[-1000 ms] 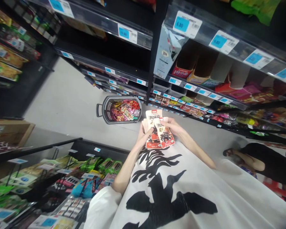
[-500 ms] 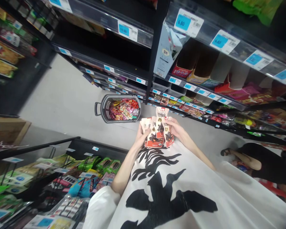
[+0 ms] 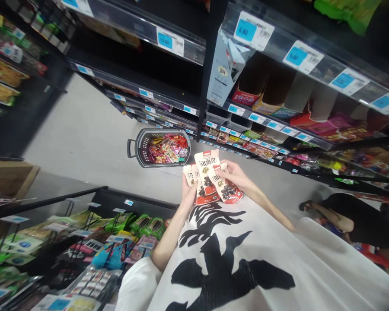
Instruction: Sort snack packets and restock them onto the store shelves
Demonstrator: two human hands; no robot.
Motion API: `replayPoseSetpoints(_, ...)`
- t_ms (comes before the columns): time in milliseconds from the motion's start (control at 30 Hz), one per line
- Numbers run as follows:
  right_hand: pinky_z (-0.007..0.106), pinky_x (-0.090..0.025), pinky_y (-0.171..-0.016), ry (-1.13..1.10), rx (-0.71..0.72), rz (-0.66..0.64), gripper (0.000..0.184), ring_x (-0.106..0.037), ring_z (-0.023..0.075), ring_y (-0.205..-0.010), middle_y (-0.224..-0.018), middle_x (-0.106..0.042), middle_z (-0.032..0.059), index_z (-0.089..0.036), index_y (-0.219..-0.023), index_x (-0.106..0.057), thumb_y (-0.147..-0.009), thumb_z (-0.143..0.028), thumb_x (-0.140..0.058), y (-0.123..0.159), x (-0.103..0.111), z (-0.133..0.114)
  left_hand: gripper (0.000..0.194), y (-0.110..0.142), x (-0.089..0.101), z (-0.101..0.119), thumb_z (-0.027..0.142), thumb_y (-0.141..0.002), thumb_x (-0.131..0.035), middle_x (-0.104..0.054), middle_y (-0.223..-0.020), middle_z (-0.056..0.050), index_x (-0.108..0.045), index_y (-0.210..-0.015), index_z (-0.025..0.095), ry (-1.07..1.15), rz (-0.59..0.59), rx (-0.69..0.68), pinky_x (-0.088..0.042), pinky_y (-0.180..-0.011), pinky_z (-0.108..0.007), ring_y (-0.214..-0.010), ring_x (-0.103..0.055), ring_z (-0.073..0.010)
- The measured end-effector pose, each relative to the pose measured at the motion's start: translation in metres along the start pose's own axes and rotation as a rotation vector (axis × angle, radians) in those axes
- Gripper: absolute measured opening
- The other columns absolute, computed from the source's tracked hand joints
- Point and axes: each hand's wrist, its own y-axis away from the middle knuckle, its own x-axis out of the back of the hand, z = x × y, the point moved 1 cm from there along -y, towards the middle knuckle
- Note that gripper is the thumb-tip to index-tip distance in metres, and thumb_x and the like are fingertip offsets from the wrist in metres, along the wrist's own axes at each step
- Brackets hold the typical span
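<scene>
Several cream-and-red snack packets are fanned out in front of my shirt, overlapping one another. My left hand grips the stack from its left side, fingers behind and thumb near the front. On the other side, my right hand pinches the top of one tilted snack packet. Dark food pictures and black lettering show on the packet fronts. Beyond my hands, a grey shopping basket stands on the floor, holding many colourful small packets.
Black shelving with price tags runs along the far side, with open cartons on it. A low display of bagged snacks is at my left. Another person is at the right.
The packets have spread wider and shifted slightly left. One packet now stands higher in the left-hand stack, and the one in my right hand has tilted across the front.
</scene>
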Motion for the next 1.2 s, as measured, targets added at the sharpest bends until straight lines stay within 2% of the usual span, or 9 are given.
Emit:
replayPoseSetpoints(100, 0.029, -0.057, -0.069, -0.082, -0.025, 0.022, 0.035, -0.069, 0.0171, -0.074, -0.086, -0.074, -0.0018, -0.023, -0.091, -0.069, -0.070, -0.040, -0.092, -0.007, 0.001, 0.001, 0.082, 0.003, -0.007, 0.003, 0.044, -0.070, -0.095, -0.074, -0.131, -0.009, -0.054, -0.140, 0.029, -0.013, 0.037, -0.027, -0.063, -0.093, -0.037, -0.116, -0.074, -0.0284)
replayPoseSetpoints(200, 0.031, -0.058, -0.076, -0.117, 0.018, 0.045, 0.032, -0.071, 0.0192, -0.083, -0.091, -0.074, -0.0002, -0.023, -0.086, -0.070, -0.069, -0.040, -0.092, -0.014, 0.008, 0.001, 0.082, 0.002, -0.011, 0.002, 0.044, -0.071, -0.094, -0.073, -0.133, -0.009, -0.053, -0.140, 0.030, 0.012, 0.084, 0.010, -0.064, -0.091, -0.038, -0.113, -0.075, -0.0280)
replayPoseSetpoints(300, 0.030, -0.055, -0.087, 0.030, 0.170, 0.041, 0.028, -0.069, 0.0213, -0.100, -0.104, -0.074, 0.0029, -0.022, -0.076, -0.073, -0.070, -0.042, -0.092, -0.015, 0.014, -0.001, 0.081, 0.002, -0.012, 0.000, 0.046, -0.071, -0.094, -0.072, -0.135, -0.009, -0.054, -0.139, 0.030, 0.037, 0.088, -0.002, -0.063, -0.092, -0.038, -0.115, -0.074, -0.0282)
replayPoseSetpoints(367, 0.030, -0.054, -0.084, 0.136, 0.195, 0.013, 0.029, -0.068, 0.0214, -0.097, -0.104, -0.073, 0.0040, -0.021, -0.074, -0.076, -0.072, -0.046, -0.090, -0.012, 0.014, 0.001, 0.080, 0.004, -0.013, 0.000, 0.048, -0.071, -0.093, -0.072, -0.135, -0.009, -0.054, -0.139, 0.030, 0.028, 0.080, -0.024, -0.062, -0.093, -0.037, -0.115, -0.074, -0.0277)
replayPoseSetpoints(467, 0.030, -0.053, -0.075, 0.168, 0.148, 0.046, 0.035, -0.066, 0.0205, -0.085, -0.095, -0.074, 0.0043, -0.020, -0.074, -0.078, -0.073, -0.054, -0.088, -0.007, 0.009, 0.006, 0.080, 0.007, -0.014, -0.001, 0.050, -0.072, -0.091, -0.073, -0.132, -0.009, -0.054, -0.140, 0.029, -0.021, 0.093, -0.056, -0.060, -0.095, -0.037, -0.115, -0.073, -0.0273)
replayPoseSetpoints(600, 0.032, -0.057, -0.078, 0.070, 0.099, 0.151, 0.039, -0.070, 0.0217, -0.089, -0.100, -0.077, 0.0050, -0.020, -0.083, -0.079, -0.068, -0.054, -0.092, -0.001, 0.001, 0.012, 0.078, 0.008, -0.014, -0.002, 0.051, -0.074, -0.089, -0.074, -0.129, -0.009, -0.053, -0.140, 0.028, -0.115, 0.134, -0.103, -0.058, -0.099, -0.038, -0.116, -0.073, -0.0280)
replayPoseSetpoints(800, 0.038, -0.061, -0.088, -0.080, -0.054, 0.071, 0.051, -0.076, 0.0238, -0.088, -0.098, -0.082, 0.0039, -0.021, -0.098, -0.077, -0.055, -0.037, -0.101, 0.005, -0.004, 0.015, 0.073, 0.002, -0.011, -0.003, 0.048, -0.074, -0.091, -0.073, -0.127, -0.010, -0.054, -0.132, 0.024, -0.269, 0.108, -0.169, -0.056, -0.104, -0.040, -0.117, -0.072, -0.0281)
replayPoseSetpoints(1000, 0.043, -0.062, -0.096, -0.239, -0.143, 0.004, 0.056, -0.078, 0.0282, -0.098, -0.105, -0.082, 0.0054, -0.021, -0.105, -0.076, -0.056, -0.033, -0.100, 0.004, -0.001, 0.018, 0.075, 0.004, -0.016, -0.001, 0.047, -0.076, -0.091, -0.072, -0.131, -0.012, -0.052, -0.136, 0.025, -0.276, 0.084, -0.148, -0.056, -0.103, -0.040, -0.116, -0.072, -0.0277)
replayPoseSetpoints(1200, 0.043, -0.063, -0.095, -0.275, -0.158, 0.014, 0.057, -0.078, 0.0277, -0.098, -0.108, -0.081, 0.0033, -0.027, -0.107, -0.074, -0.057, -0.030, -0.100, 0.006, -0.001, 0.013, 0.078, 0.000, -0.020, -0.002, 0.055, -0.076, -0.089, -0.072, -0.129, -0.012, -0.050, -0.135, 0.023, -0.312, 0.081, -0.158, -0.055, -0.105, -0.042, -0.115, -0.072, -0.0280)
